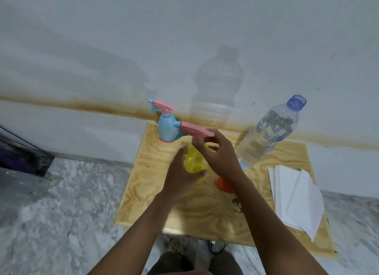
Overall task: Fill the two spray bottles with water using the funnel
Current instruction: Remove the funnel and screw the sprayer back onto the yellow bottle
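Steadied yellow bottle (193,162) in curled left hand (180,182) | pinched its pink sprayer (196,130) with right hand (219,151); probably unscrewing for filling

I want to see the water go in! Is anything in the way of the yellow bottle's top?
Yes. The pink spray head sits over the neck of the yellow bottle, pinched by the right hand. The left hand grips the bottle. The orange funnel lies apart, by the right wrist.

Plywood counter (143,203) standing against a grey wall (184,28), brown stain (61,104) running along the wall, white paper sheets (293,196) lying at the counter's right edge, dark plastic bag (22,153) sitting on the speckled floor (71,223) at left
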The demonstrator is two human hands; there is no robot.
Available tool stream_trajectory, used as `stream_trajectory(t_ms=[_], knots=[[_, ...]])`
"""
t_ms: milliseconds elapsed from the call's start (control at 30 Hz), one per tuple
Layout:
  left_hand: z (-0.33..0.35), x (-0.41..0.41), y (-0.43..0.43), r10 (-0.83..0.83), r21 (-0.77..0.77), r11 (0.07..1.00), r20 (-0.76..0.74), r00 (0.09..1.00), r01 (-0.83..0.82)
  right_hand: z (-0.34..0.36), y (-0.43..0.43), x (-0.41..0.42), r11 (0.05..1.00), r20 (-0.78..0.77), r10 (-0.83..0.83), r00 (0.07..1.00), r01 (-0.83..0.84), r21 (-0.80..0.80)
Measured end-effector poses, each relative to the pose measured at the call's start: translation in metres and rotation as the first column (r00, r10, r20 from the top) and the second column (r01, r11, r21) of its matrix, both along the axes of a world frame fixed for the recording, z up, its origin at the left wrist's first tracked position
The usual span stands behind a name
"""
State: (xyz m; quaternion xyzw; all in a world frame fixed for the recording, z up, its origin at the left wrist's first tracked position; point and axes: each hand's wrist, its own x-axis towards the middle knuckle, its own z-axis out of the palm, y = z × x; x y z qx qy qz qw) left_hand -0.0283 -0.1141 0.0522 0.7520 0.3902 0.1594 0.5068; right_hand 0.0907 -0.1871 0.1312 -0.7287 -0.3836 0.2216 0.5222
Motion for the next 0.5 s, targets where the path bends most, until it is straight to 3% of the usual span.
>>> stream_trajectory(t_ms=[167, 500], knots=[[-0.010, 0.048, 0.040, 0.012, 0.095, 0.995, -0.015, 1.000, -0.011, -0.009, 0.038, 0.038, 0.998, 0.019, -0.061, 0.998, 0.061, 0.009], [-0.038, 0.099, 0.089, 0.044, 0.060, 0.997, -0.003, 0.999, -0.044, -0.039, 0.095, 0.082, 0.993, -0.025, -0.089, 0.996, 0.087, -0.083]])
